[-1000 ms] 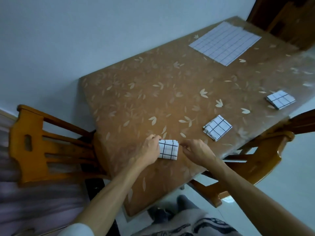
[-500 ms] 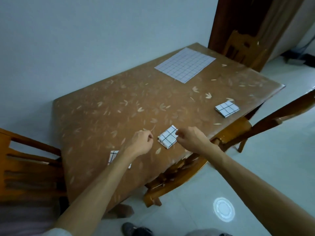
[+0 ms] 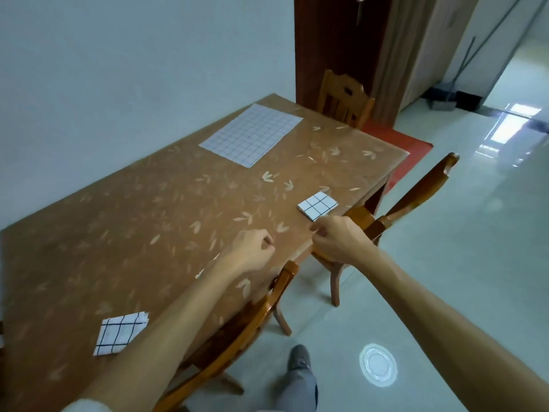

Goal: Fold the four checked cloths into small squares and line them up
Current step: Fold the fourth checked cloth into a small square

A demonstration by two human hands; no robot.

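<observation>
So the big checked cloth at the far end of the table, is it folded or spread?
Spread. The big checked cloth lies flat in a single layer, its whole grid showing, no folds.

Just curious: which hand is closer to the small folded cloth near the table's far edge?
Right. The right hand sits just below the folded cloth; the left hand is farther off, to its lower left.

unfolded cloth [image 3: 251, 135] behind folded cloth [image 3: 318, 205]

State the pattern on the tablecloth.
Tablecloth: brown with pale leaf sprigs; head view.
</observation>
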